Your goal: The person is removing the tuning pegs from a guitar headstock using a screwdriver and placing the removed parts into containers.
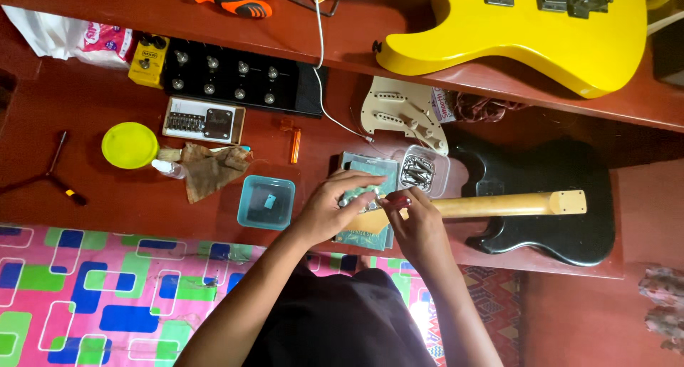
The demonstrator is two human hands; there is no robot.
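Over the guitar neck [499, 205], left fingers [354, 193] grip its headstock [361, 199], right fingers [393, 204] pinch a red-handled tool [399, 201].

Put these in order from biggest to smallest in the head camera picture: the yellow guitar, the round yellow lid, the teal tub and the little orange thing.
1. Yellow guitar, though partly cut off by the edge
2. Teal tub and round yellow lid, too alike to rank
3. Little orange thing

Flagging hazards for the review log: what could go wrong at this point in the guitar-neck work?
The clear box of metal parts sits open right beside the hands; a nudge from the right hand could spill it. The guitar neck is steadied only by the left hand at the headstock end, so a slip of the red-handled tool might mark the wood.
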